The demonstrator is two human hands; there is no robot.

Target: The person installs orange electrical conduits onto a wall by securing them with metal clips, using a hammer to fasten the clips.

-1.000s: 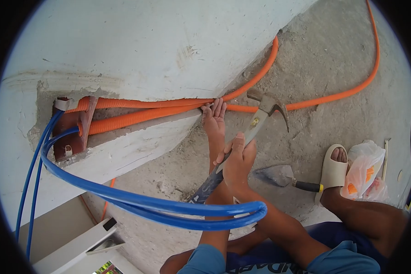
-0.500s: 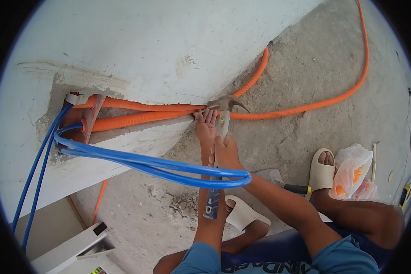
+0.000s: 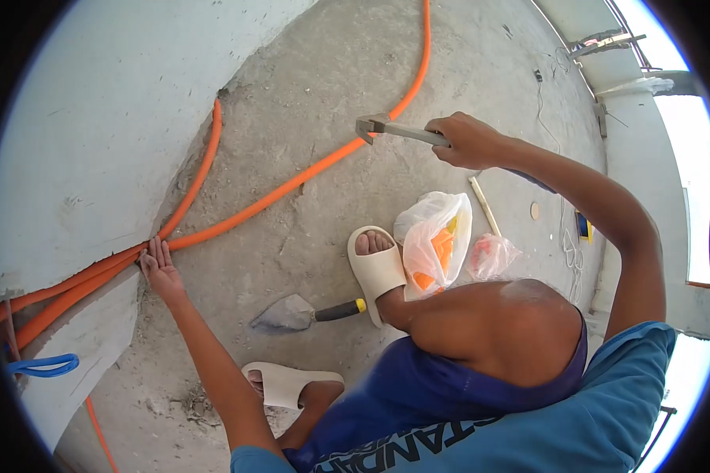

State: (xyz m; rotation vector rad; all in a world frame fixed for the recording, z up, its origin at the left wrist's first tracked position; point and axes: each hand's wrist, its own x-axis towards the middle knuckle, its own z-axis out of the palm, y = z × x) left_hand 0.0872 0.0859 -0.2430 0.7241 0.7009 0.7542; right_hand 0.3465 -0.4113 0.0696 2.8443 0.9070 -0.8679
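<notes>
My left hand (image 3: pixel 162 274) is at the lower wall edge, touching the orange corrugated conduits (image 3: pixel 95 280) where two of them come together. Its outer fingers are stretched, while the thumb and forefinger look pinched together; anything between them is too small to make out. My right hand (image 3: pixel 467 142) is wrapped round the handle of a claw hammer (image 3: pixel 406 131), raised over the floor at the right. The hammer's head is near an orange conduit (image 3: pixel 292 180) that runs along the floor, and part of its handle is hidden behind my forearm.
A trowel (image 3: pixel 285 314) lies on the concrete floor between my sandals (image 3: pixel 377 266). Near my foot are a plastic bag (image 3: pixel 442 236) with orange pieces and a smaller bag (image 3: pixel 493 256). Blue tubing (image 3: pixel 47 365) sticks out of the wall opening at the left.
My right hand has swung the hammer away from my left hand, out to the right. The view has turned right; my left hand stays by the conduits.
</notes>
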